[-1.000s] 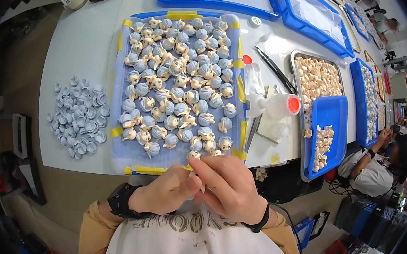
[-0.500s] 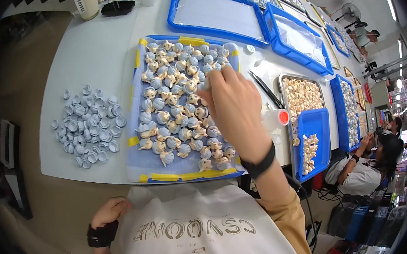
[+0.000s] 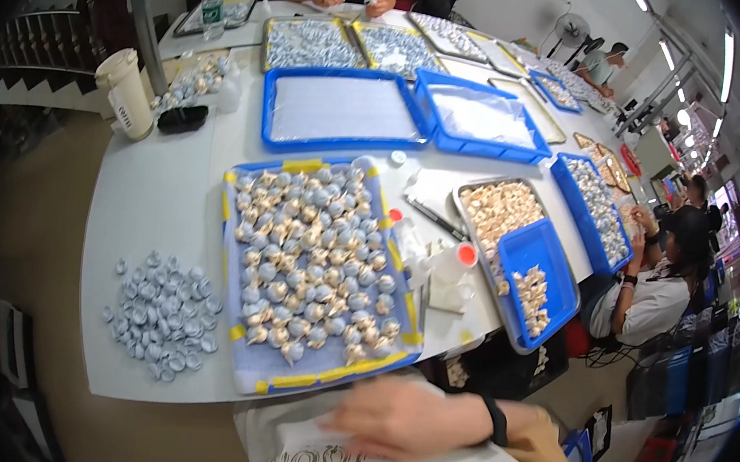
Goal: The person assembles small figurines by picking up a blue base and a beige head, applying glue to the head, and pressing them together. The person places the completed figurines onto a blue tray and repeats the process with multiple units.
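Note:
My right hand (image 3: 405, 420) is low in front of my white apron (image 3: 304, 452), just off the near edge of the table. Motion smears its fingers, so I cannot tell whether it holds anything. Nearest to it is a shallow tray (image 3: 270, 386) lined with bluish sheet and edged with yellow tape. Rows of small cream figure heads with pale blue rounded caps (image 3: 301, 256) fill it. Left of the tray lies a loose pile of pale blue cup-shaped pieces (image 3: 166, 318). My left hand is out of view.
Right of the tray stand a red-topped bottle (image 3: 454, 264), dark tweezers-like tools (image 3: 436, 218), and a metal tray (image 3: 461, 206) of cream pieces with a blue bin (image 3: 564, 294) on it. Blue trays (image 3: 268, 105) stand behind. A cream cup (image 3: 129, 101) is far left. Other people sit around.
My right hand has left the tray of figures and drawn back toward my body. My left hand has gone out of view. The view has tilted up, showing more of the table's far side.

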